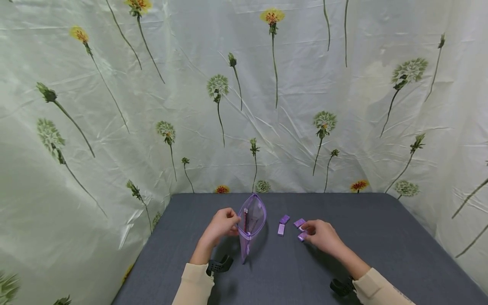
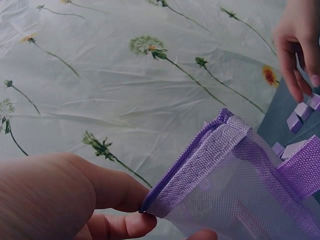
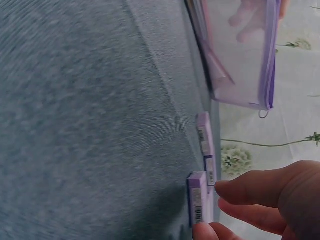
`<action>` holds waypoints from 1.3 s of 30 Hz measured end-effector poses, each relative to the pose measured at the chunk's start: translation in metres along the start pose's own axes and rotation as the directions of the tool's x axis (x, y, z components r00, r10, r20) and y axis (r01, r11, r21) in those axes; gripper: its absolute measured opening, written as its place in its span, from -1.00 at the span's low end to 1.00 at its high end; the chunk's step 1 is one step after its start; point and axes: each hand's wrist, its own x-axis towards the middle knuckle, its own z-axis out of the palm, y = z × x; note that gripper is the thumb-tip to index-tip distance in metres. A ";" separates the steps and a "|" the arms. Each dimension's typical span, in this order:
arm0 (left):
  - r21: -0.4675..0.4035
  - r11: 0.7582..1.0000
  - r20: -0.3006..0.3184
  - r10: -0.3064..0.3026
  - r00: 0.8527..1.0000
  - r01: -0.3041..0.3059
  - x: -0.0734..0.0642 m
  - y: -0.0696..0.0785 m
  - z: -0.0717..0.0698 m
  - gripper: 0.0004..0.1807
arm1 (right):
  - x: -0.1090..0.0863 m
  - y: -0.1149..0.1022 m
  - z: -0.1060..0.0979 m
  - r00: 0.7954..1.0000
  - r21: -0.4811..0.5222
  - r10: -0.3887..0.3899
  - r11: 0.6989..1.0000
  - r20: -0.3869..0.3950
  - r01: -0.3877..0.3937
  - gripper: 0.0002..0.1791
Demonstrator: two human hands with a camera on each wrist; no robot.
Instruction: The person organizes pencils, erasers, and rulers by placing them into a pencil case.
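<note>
Open pouch (image 1: 245,246) upright, blocks (image 1: 281,230) alongside

Left hand (image 1: 221,222) pinches the pouch's rim at the counter (image 1: 297,275), apparently keeping it upright and gaping. Inside: two pencil-like sticks (image 1: 245,218); other contents unclear. Five purple blocks lie outside, to its right. Right hand (image 1: 322,237), fingers bent, is at the right-hand three; whether it grips one, cannot tell

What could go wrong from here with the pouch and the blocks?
The left hand pinches the pouch at one side of its mouth, so it could tilt or fold narrower. The right hand is at closely set purple blocks and might nudge a neighbour. The pencil-like sticks inside the pouch could obstruct a block dropped in.
</note>
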 end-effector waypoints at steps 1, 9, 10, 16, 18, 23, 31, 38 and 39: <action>-0.001 1.000 0.001 0.001 1.000 -0.001 0.000 0.000 0.000 -0.80 | 0.000 0.001 0.001 1.000 -0.009 0.000 1.000 -0.005 0.000 -0.74; 0.005 1.000 0.005 -0.003 1.000 0.003 0.001 -0.001 -0.001 -0.82 | -0.001 0.008 0.006 1.000 -0.020 -0.010 1.000 -0.014 0.010 -0.64; 0.006 1.000 0.004 -0.005 1.000 0.005 0.001 -0.001 -0.001 -0.82 | -0.001 0.008 0.006 1.000 -0.015 -0.009 1.000 -0.014 0.009 -0.63; 0.017 1.000 -0.001 -0.005 1.000 0.005 0.000 0.001 -0.001 -0.82 | -0.002 0.009 0.009 1.000 0.005 -0.008 1.000 -0.011 0.008 -0.65; 0.017 1.000 -0.005 -0.009 1.000 0.009 0.000 0.001 -0.001 -0.82 | -0.003 0.009 0.010 1.000 0.016 -0.006 1.000 -0.011 0.006 -0.66; 0.017 1.000 -0.007 -0.010 1.000 0.010 0.000 0.001 0.000 -0.81 | -0.004 0.012 0.015 1.000 0.032 -0.007 0.999 -0.010 0.008 -0.69; 0.015 1.000 0.000 -0.003 1.000 0.003 -0.001 0.001 0.000 -0.81 | -0.003 0.013 0.017 1.000 0.042 0.003 0.999 -0.006 -0.003 -0.73; 0.009 1.000 0.000 -0.006 1.000 0.006 0.000 0.001 0.000 -0.80 | -0.003 0.014 0.015 1.000 0.044 -0.029 0.999 -0.002 0.029 -0.74; 0.009 1.000 0.002 -0.004 1.000 0.004 0.000 0.000 0.000 -0.81 | -0.003 0.014 0.015 0.999 0.048 -0.032 0.998 0.003 0.032 -0.74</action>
